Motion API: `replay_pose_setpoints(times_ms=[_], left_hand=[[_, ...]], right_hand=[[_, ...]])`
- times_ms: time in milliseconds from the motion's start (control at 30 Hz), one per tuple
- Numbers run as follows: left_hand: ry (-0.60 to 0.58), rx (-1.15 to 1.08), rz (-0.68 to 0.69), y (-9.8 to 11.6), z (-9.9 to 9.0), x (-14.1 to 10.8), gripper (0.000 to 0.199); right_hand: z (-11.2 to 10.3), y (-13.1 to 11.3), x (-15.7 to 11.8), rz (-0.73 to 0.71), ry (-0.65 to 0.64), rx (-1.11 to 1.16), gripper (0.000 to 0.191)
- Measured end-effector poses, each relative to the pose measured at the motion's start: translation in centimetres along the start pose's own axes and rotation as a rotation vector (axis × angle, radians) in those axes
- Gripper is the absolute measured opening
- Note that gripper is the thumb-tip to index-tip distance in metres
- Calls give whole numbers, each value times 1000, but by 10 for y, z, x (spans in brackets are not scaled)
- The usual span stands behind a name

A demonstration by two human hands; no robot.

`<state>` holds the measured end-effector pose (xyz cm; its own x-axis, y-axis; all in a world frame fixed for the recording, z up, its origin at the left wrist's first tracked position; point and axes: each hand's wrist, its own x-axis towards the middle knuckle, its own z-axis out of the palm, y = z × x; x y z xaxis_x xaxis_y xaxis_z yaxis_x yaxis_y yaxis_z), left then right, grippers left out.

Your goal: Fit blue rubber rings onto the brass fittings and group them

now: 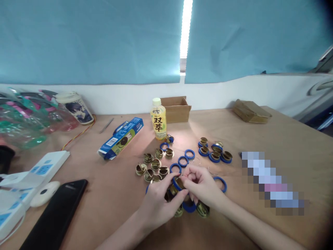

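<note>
Above the tabletop (125,222), left hand (160,199) grips a blue-rimmed brass piece (178,183). Right hand's (201,184) fingertips pinch its edge. Loose blue rings (183,161) lie nearby.

On counter (125,215): phone (56,218), left | bottle (158,119), before open box (178,113) | paper bag (251,111), back right | rings (189,154), middle

The left hand (158,198) and right hand (204,184) are bare, with slender fingers (168,180) and narrow wrists (224,203). The left forearm (123,231) and right forearm (256,224) are slim, smooth and bare along all that shows.
</note>
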<state>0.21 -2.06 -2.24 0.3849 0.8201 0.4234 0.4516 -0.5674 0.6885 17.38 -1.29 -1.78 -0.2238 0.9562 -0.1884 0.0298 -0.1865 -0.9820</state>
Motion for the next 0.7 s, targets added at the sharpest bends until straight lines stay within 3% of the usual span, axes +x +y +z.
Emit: replay_pose_setpoints(times_ms=[300,567,700], left_hand=[[6,-19,9,-3,1,2,33],[49,-52,27,-7,0,5,45],[65,-68,-4,-8,-1,6,47]], right_hand=[[0,-1,-2,-95,61,-104,19],[-8,-2,-1,-222,-25,-125,21],[-10,-9,-2,-253,-2,-173,16]])
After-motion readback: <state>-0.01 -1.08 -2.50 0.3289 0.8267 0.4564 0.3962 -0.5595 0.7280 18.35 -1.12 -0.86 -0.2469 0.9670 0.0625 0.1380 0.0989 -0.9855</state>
